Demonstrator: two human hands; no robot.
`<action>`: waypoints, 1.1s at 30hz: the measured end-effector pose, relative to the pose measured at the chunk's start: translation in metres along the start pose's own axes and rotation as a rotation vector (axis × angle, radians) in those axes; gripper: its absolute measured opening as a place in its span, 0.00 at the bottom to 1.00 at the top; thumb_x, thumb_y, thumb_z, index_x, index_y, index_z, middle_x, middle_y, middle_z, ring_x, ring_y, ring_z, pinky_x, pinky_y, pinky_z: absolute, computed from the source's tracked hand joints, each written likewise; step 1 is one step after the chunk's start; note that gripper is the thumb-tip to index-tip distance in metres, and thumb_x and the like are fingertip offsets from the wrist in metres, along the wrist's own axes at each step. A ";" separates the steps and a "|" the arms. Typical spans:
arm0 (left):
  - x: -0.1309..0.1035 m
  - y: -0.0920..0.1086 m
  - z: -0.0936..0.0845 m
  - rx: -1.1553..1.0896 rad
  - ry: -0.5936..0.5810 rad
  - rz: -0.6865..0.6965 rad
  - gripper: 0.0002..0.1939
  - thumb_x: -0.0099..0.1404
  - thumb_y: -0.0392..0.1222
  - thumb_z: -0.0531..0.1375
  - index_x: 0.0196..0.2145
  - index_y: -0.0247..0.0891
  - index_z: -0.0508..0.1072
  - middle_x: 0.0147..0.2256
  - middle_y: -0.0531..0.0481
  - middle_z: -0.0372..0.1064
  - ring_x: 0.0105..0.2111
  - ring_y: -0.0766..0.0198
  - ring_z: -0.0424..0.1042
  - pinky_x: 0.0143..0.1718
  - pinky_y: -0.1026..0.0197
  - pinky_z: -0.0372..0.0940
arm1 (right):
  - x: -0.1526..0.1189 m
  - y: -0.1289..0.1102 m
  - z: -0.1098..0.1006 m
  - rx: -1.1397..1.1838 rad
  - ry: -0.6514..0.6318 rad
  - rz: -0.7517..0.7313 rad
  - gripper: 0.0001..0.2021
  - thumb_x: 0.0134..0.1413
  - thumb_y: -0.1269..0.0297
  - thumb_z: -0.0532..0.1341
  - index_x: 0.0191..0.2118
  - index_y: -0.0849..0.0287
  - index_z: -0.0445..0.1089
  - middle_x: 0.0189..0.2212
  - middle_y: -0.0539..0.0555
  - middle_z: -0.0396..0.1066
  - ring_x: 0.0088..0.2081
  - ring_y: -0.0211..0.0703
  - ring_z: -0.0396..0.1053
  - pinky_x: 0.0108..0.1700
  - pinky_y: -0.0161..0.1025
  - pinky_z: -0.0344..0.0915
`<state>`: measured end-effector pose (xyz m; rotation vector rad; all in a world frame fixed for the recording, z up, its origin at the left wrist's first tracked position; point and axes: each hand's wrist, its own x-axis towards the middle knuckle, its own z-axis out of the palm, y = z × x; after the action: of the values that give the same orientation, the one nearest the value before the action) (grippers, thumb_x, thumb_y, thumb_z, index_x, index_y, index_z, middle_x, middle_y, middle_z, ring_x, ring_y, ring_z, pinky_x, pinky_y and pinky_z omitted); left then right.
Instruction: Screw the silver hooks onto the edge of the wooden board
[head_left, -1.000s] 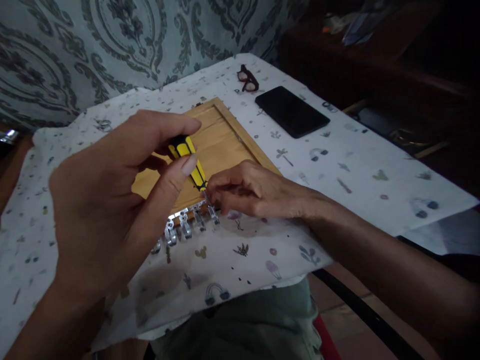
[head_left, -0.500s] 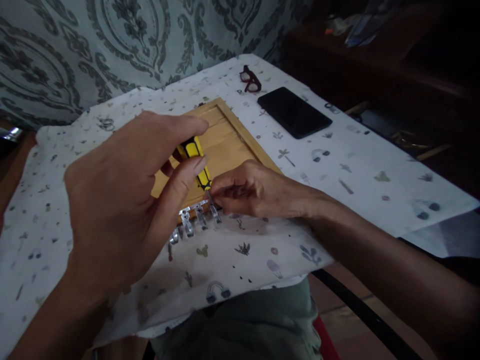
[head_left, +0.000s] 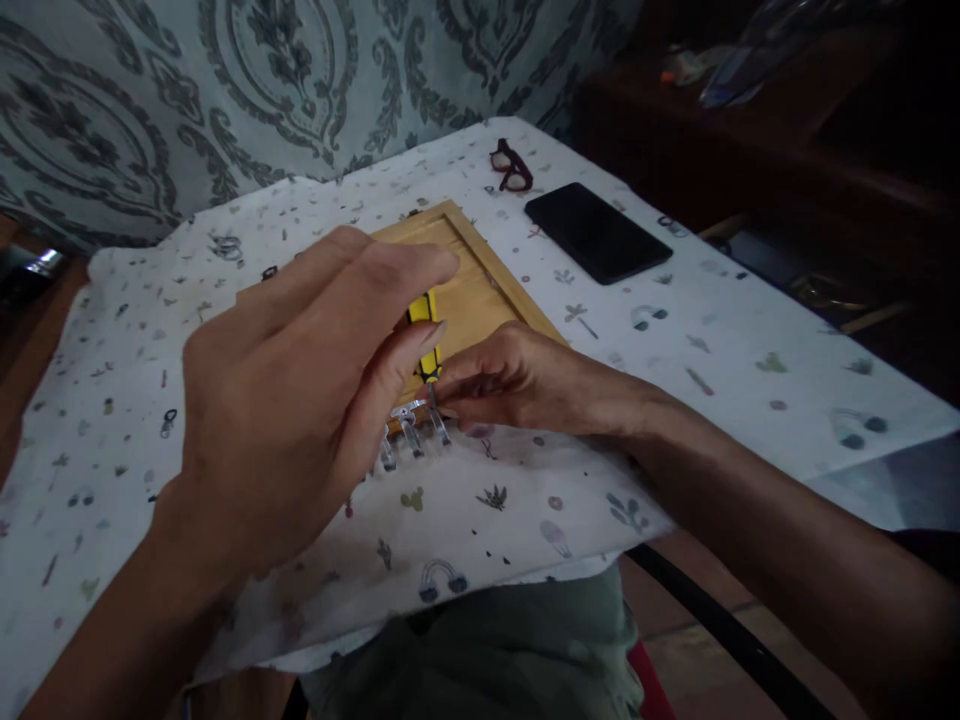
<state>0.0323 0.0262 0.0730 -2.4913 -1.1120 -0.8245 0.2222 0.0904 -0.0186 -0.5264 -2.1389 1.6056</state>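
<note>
My left hand (head_left: 300, 370) is closed around a yellow-and-black screwdriver (head_left: 427, 340), which it holds almost upright. The screwdriver's thin shaft points down at a row of clear plastic hooks (head_left: 411, 432) along the near edge of a wooden board (head_left: 480, 300) with a raised frame. My right hand (head_left: 517, 380) rests on the board's near right corner, its fingers pinched close to the shaft tip. Whatever lies between those fingertips is hidden. Part of the hook row and the board's left side are behind my left hand.
A black phone (head_left: 598, 232) and red-framed glasses (head_left: 512, 167) lie on the patterned tablecloth (head_left: 675, 330) beyond the board. The patterned wall (head_left: 285, 80) borders the table at the back left. My knees in green cloth (head_left: 480, 650) are under the near edge.
My left hand has shifted right and turned over the screwdriver, covering more of the handle and hooks. My right hand stays by the shaft tip. The whole view has moved slightly.
</note>
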 end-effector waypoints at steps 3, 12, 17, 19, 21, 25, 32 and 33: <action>0.000 0.000 0.002 0.025 -0.020 -0.023 0.10 0.69 0.35 0.57 0.47 0.40 0.75 0.35 0.52 0.76 0.31 0.66 0.74 0.33 0.64 0.69 | 0.000 0.001 0.000 -0.031 0.010 -0.019 0.07 0.59 0.71 0.63 0.38 0.63 0.79 0.29 0.51 0.78 0.26 0.31 0.71 0.28 0.27 0.66; 0.003 0.002 0.005 -0.100 -0.007 -0.118 0.06 0.69 0.41 0.60 0.43 0.47 0.76 0.31 0.55 0.72 0.28 0.66 0.73 0.30 0.64 0.68 | 0.002 -0.001 -0.002 -0.159 0.020 -0.101 0.07 0.60 0.73 0.62 0.39 0.64 0.79 0.29 0.51 0.79 0.28 0.32 0.73 0.30 0.27 0.66; 0.001 0.005 0.007 -0.046 0.076 -0.052 0.09 0.67 0.35 0.60 0.43 0.44 0.77 0.31 0.54 0.72 0.27 0.67 0.73 0.27 0.66 0.67 | 0.001 -0.001 -0.002 -0.158 0.019 -0.095 0.06 0.60 0.72 0.63 0.39 0.65 0.79 0.29 0.52 0.79 0.27 0.33 0.74 0.29 0.28 0.67; 0.000 0.004 0.005 -0.034 0.038 -0.049 0.12 0.67 0.33 0.59 0.45 0.45 0.76 0.32 0.56 0.73 0.30 0.67 0.75 0.28 0.66 0.68 | 0.001 0.000 -0.001 -0.143 0.011 -0.097 0.06 0.61 0.71 0.63 0.38 0.64 0.79 0.31 0.53 0.80 0.28 0.34 0.75 0.30 0.28 0.68; 0.000 0.004 0.004 -0.029 -0.012 -0.065 0.13 0.68 0.34 0.59 0.47 0.46 0.75 0.34 0.56 0.74 0.32 0.66 0.76 0.31 0.66 0.70 | 0.002 0.001 -0.001 -0.135 0.008 -0.098 0.07 0.61 0.72 0.62 0.38 0.64 0.79 0.32 0.53 0.80 0.29 0.33 0.75 0.31 0.28 0.68; -0.001 0.005 0.004 -0.021 -0.027 -0.061 0.11 0.69 0.39 0.60 0.49 0.43 0.74 0.35 0.52 0.75 0.33 0.65 0.76 0.32 0.64 0.72 | 0.002 0.000 0.000 -0.125 0.028 -0.098 0.07 0.60 0.74 0.62 0.38 0.63 0.79 0.29 0.51 0.79 0.26 0.31 0.73 0.29 0.26 0.68; -0.007 0.005 0.005 0.080 -0.020 -0.087 0.11 0.72 0.39 0.56 0.49 0.44 0.73 0.38 0.52 0.76 0.31 0.67 0.77 0.29 0.67 0.69 | 0.001 0.000 0.000 -0.110 0.021 -0.089 0.08 0.60 0.72 0.63 0.42 0.62 0.80 0.32 0.51 0.80 0.27 0.31 0.74 0.29 0.26 0.68; -0.007 0.004 0.004 0.075 -0.031 -0.102 0.12 0.72 0.39 0.55 0.50 0.44 0.73 0.39 0.53 0.76 0.31 0.67 0.77 0.30 0.66 0.70 | 0.001 0.001 0.000 -0.100 0.017 -0.081 0.09 0.60 0.72 0.63 0.43 0.62 0.80 0.33 0.52 0.81 0.29 0.32 0.75 0.31 0.27 0.70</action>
<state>0.0332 0.0209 0.0650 -2.4111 -1.2660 -0.7593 0.2211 0.0911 -0.0191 -0.4765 -2.2073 1.4525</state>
